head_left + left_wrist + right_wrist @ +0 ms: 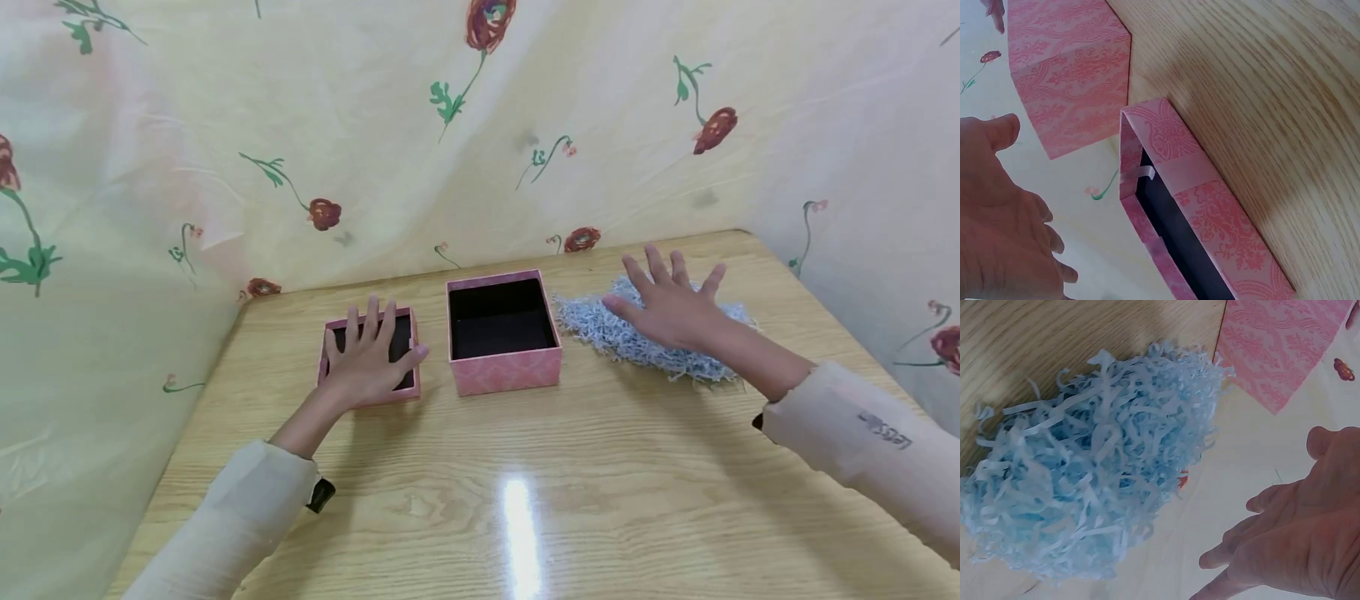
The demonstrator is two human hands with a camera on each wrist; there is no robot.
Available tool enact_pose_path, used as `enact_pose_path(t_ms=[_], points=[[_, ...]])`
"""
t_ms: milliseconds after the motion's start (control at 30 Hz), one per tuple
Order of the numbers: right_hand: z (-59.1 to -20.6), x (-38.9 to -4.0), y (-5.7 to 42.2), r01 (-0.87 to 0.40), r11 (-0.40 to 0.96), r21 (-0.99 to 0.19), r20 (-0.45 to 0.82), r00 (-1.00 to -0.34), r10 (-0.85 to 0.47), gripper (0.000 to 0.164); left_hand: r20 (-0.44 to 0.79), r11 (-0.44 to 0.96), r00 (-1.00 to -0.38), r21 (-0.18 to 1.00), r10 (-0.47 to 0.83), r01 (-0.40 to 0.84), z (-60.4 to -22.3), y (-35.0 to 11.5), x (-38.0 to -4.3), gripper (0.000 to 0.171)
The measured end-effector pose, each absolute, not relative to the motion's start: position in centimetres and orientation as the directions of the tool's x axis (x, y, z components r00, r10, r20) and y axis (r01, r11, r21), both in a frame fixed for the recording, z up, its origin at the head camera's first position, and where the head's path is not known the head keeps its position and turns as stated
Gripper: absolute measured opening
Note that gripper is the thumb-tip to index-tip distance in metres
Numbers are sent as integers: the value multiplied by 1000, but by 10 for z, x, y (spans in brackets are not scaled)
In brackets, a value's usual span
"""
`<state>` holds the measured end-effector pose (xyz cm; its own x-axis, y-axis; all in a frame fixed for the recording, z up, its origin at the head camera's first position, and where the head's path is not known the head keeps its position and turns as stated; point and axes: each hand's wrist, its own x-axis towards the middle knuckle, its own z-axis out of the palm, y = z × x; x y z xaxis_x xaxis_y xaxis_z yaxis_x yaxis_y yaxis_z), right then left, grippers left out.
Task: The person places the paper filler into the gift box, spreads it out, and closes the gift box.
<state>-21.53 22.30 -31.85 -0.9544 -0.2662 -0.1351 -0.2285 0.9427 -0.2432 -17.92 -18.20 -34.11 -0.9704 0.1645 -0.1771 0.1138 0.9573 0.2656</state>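
Observation:
My left hand [365, 360], fingers spread, hovers over a shallow pink box lid [417, 367] with a dark inside. In the left wrist view the lid [1204, 206] shows a pink damask pattern and a small ribbon tab [1146, 172]; the hand [1004, 219] is apart from it. At the middle stands a deeper pink box [506, 372], its open top showing a black interior. On the right, my right hand [671, 310] is held with spread fingers above a heap of pale blue shredded paper [637, 348]. The right wrist view shows this heap [1091, 469] apart from the hand [1297, 525]. Neither hand holds anything.
All of it sits on a light wood-grain table [420, 492]. A cream cloth with printed red flowers [360, 125] hangs behind the table and along both sides. The shredded paper reaches close to the box's right side.

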Motion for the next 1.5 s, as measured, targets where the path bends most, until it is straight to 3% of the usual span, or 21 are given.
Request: enact_pose_path(t_ms=[800,1500], points=[[-324,-221,256,-160,947,-280,-168,-963,-212,90,-167,912,-962,388,216,137,-335,-163,-170,86],[-330,-225,279,-88,948,-304,-215,-964,-158,94,-124,890,-967,432,223,150,-344,-148,-167,94]])
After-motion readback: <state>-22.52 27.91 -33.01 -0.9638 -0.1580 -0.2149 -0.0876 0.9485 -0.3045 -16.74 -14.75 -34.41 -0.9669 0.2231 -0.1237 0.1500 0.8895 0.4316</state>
